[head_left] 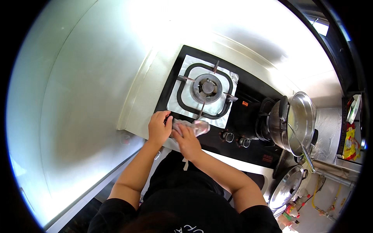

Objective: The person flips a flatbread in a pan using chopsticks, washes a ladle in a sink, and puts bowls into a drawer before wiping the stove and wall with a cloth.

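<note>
My right hand point(188, 143) presses a crumpled greyish-pink cloth point(200, 127) against the front left part of a black glass gas stove point(248, 116). Its fingers lie bent over the cloth, and one end sticks out to the right. Beside it, my left hand point(158, 127) rests at the stove's front left corner, thumb and forefinger apart; the undersides of its fingers are hidden. Just beyond both hands is the left burner point(208, 87), set on a shiny foil sheet point(185, 70) inside a dark pot support point(180, 94). Two control knobs point(228, 136) sit to the right.
A steel pot point(278, 124) stands tilted in view over the right burner, a ladle point(301, 147) leaning in it. A glass lid point(287, 188) lies nearer, at the lower right. A pale wall point(89, 89) borders the left side. Pipes point(334, 176) and bottles show at far right.
</note>
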Motion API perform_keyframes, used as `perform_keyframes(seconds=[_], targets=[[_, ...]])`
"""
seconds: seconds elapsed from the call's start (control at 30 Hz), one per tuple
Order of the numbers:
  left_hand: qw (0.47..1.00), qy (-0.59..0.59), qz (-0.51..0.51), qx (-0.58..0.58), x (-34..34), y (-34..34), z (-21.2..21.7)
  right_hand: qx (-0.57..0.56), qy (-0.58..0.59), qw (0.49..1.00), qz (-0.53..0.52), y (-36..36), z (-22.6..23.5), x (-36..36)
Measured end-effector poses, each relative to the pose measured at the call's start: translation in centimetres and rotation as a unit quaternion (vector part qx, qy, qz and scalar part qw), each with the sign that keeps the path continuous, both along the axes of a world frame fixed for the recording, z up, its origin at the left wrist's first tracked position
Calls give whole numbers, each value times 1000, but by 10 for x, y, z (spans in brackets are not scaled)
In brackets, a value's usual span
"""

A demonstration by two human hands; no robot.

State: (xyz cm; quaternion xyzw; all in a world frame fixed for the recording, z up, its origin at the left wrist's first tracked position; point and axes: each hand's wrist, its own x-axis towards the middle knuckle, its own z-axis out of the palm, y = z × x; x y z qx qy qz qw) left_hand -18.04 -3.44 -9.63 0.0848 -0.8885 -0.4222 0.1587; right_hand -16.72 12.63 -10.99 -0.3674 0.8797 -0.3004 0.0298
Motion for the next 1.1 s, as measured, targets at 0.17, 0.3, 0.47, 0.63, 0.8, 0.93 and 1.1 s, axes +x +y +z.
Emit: perform_keyframes(seconds=[0.17, 0.3, 0.47, 0.63, 0.8, 0.93, 1.1], targets=[[997, 0, 20, -76, 10, -24, -15, 46, 50, 996, -55, -23, 16, -3], [999, -4, 10, -41, 21, -33, -9, 72, 60, 994, -49, 16, -1, 19], [999, 16, 34, -33, 41, -46, -12, 20, 56, 998, -7, -28, -9, 1], [992, 46, 116, -34, 43, -62, -24, -27, 30, 997, 67, -101, -14, -38], [992, 42, 121, 2, 24, -67, -20, -23, 63, 997, 43, -57, -10, -14], [993, 57, 101, -9, 16, -58, -17, 20, -2, 999, 25, 25, 8, 9], [995, 48, 82, 28, 14, -43, -27, -77, -212, 974, -1, 56, 39, 2]])
